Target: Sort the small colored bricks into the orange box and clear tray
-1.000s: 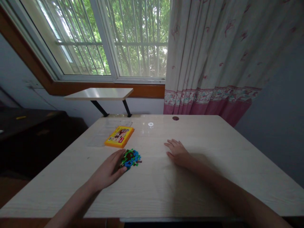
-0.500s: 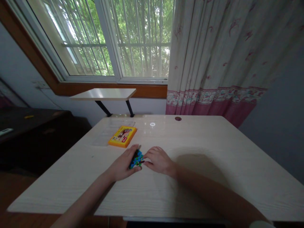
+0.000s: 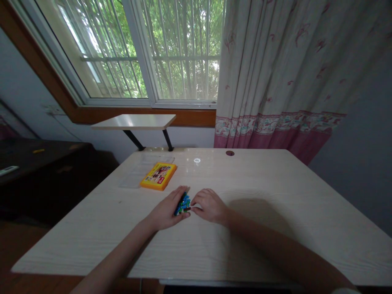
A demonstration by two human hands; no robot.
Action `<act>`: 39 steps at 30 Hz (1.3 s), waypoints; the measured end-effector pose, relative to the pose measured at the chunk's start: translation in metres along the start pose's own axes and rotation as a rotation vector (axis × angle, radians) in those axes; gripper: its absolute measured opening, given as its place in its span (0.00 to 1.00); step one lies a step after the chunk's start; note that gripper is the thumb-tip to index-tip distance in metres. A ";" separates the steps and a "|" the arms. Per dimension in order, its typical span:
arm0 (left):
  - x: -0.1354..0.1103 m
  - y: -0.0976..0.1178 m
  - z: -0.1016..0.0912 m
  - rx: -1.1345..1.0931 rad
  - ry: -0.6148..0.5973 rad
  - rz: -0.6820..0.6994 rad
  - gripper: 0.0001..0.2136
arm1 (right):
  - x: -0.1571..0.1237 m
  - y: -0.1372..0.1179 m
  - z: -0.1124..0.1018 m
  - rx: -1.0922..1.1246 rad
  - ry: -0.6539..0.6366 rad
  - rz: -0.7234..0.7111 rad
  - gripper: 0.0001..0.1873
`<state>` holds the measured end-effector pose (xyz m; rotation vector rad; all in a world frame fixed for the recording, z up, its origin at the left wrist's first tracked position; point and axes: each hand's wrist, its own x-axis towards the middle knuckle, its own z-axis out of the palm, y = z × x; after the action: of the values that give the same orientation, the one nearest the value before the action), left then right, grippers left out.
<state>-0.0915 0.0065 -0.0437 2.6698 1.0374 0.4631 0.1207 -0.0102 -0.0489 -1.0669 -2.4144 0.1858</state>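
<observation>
My left hand (image 3: 167,212) is curled around a cluster of small blue and green building bricks (image 3: 183,203), its fingers behind and its thumb in front. The cluster has a black side toward the palm, and the hand covers part of it. Close on the right, my right hand (image 3: 210,206) pinches with thumb and forefinger at the cluster's edge. A small dark brown piece (image 3: 187,209) shows right at those fingertips; whether it is joined to the cluster I cannot tell. Both hands are low over the pale wooden desk (image 3: 266,175).
Behind my left hand lies a yellow-orange box (image 3: 158,175) with a printed picture. It rests partly on a clear plastic tray or lid (image 3: 130,175). A raised shelf (image 3: 134,121) on black supports stands at the back left, and a round cable hole (image 3: 230,153) is near the rear edge.
Both hands and the brick cluster have shifted slightly to the right, the left hand more than the right. The cluster now sits nearer the right fingertips. The box has stayed in place.
</observation>
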 end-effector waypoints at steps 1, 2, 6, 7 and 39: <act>0.001 0.002 0.000 -0.003 0.001 0.005 0.35 | -0.001 0.002 0.000 0.004 0.002 0.002 0.07; 0.003 0.003 0.001 -0.007 0.001 0.011 0.35 | -0.003 0.004 -0.001 0.006 0.005 0.005 0.06; 0.010 0.008 0.003 -0.031 0.011 0.033 0.34 | -0.006 0.009 -0.002 0.008 0.003 0.006 0.06; 0.012 0.009 0.004 -0.038 0.014 0.038 0.34 | -0.007 0.009 -0.003 0.008 0.002 0.003 0.07; 0.097 0.054 0.042 -0.132 -0.052 0.171 0.31 | -0.063 0.070 -0.061 0.010 -0.029 0.079 0.05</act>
<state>0.0249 0.0299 -0.0451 2.6482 0.7405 0.4737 0.2324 -0.0128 -0.0420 -1.1643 -2.3962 0.2416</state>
